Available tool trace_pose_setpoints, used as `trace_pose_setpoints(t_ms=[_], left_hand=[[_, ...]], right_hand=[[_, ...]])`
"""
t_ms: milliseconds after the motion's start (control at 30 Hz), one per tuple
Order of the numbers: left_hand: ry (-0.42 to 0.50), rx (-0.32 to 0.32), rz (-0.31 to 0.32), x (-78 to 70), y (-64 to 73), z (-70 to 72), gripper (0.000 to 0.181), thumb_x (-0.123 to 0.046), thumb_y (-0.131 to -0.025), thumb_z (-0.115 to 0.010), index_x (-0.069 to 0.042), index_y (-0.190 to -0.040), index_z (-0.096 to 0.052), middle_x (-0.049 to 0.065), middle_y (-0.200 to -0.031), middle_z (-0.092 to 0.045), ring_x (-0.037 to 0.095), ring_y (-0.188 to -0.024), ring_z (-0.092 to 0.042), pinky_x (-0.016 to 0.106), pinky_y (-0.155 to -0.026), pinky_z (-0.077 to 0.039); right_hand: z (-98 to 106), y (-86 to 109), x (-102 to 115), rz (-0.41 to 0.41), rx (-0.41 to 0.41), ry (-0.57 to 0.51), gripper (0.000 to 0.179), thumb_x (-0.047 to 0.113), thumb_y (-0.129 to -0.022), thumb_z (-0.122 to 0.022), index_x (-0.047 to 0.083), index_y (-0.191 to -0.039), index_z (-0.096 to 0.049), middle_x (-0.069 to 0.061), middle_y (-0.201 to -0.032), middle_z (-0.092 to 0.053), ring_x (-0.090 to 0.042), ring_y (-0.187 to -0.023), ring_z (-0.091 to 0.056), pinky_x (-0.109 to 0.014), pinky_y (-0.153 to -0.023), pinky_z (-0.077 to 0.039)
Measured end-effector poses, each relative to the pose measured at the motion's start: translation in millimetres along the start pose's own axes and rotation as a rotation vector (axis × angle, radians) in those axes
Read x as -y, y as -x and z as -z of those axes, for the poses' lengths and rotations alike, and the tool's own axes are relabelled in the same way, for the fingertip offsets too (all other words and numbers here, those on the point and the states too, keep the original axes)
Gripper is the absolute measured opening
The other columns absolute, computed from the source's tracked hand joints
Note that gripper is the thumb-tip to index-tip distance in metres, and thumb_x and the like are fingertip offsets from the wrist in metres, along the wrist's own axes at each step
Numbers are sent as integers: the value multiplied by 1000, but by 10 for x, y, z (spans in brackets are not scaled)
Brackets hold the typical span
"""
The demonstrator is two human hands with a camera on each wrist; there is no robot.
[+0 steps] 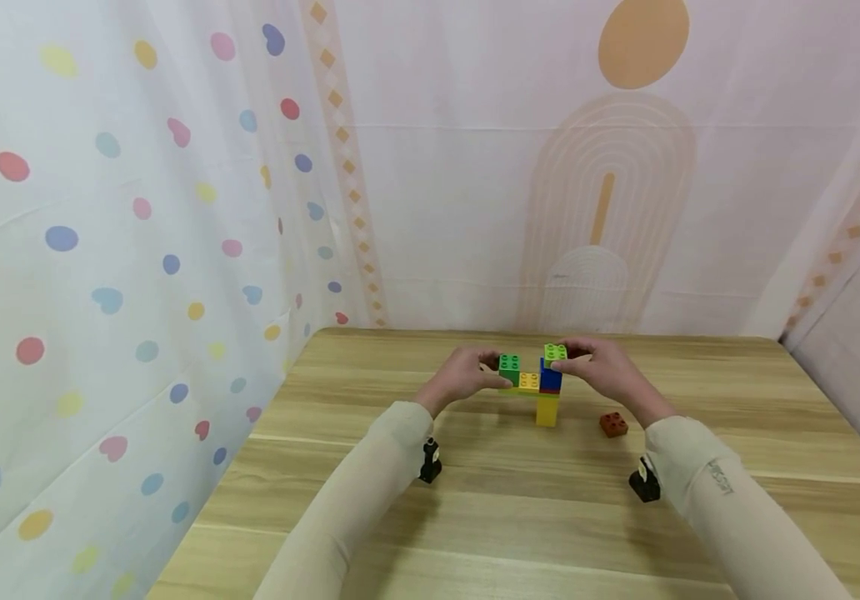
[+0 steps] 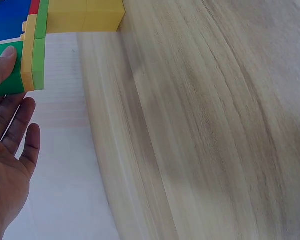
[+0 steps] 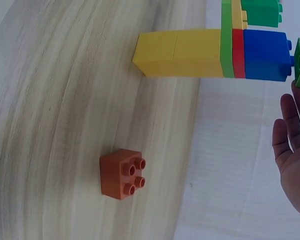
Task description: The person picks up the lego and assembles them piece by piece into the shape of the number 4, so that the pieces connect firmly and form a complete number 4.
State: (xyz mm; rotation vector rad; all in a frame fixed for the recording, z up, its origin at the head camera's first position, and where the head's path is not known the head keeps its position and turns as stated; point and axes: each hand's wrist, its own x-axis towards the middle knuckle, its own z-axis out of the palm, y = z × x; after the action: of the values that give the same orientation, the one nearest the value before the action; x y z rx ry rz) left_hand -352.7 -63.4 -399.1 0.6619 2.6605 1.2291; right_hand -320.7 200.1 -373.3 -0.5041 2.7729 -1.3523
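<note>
On the table a toy-brick structure stands upright, its column made of yellow bricks (image 3: 180,52) with a flat light-green layer, a red brick (image 3: 238,52) and a blue brick (image 3: 266,55) above. A flat arm sticks out left, bearing an orange-yellow brick (image 1: 528,381) and a dark green brick (image 1: 509,367). My left hand (image 1: 463,379) pinches that dark green brick between thumb and fingers. Between its thumb and fingers my right hand (image 1: 606,371) holds a lime green brick (image 1: 555,353). In the right wrist view, a narrow gap shows between it and the blue brick's studs.
A reddish-brown brick (image 1: 613,424) lies on the wooden table (image 1: 505,517), right of the column. Black wrist-worn devices show beneath both sleeves. A patterned curtain (image 1: 445,208) hangs behind the table's far edge and along its left side.
</note>
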Motion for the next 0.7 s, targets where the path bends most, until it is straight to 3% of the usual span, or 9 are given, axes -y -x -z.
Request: trace_pose_setpoints(t_ms=[133, 400, 567, 700], left_hand=[[5, 6, 1, -13, -10, -13, 27, -26, -86, -80, -15, -109, -71, -4, -98, -66, 18, -96, -61, 31, -79, -51], [20, 9, -3, -23, -39, -43, 27, -24, -85, -81, -16, -109, -71, -4, -98, -66, 23, -101, -61, 35, -84, -50], [13, 11, -3, -35, -44, -27, 26, -24, -85, -81, -16, -108, -72, -4, -98, -66, 23, -101, -60, 36, -84, -49], [16, 14, -12, -25, -31, -11, 27, -23, -85, -81, -16, -110, -72, -4, -97, -67, 23, -101, -61, 34, -82, -50]], right_hand=[[-16, -11, 4, -9, 15, 6, 46, 31, -94, -70, 3, -131, -63, -19, -126, -60, -34, -112, -54, -46, -86, -48], [2, 0, -40, 6, 21, 21, 44, 29, -95, -69, 3, -130, -64, -20, -125, -60, -36, -115, -53, -51, -89, -47], [22, -5, -8, 6, 31, 71, 45, 31, -95, -68, 3, -130, -63, -22, -126, -59, -35, -111, -54, -48, -85, -48], [4, -9, 13, 41, 27, 111, 46, 30, -95, -68, 2, -131, -63, -22, -126, -60, -37, -112, -54, -53, -89, -47]])
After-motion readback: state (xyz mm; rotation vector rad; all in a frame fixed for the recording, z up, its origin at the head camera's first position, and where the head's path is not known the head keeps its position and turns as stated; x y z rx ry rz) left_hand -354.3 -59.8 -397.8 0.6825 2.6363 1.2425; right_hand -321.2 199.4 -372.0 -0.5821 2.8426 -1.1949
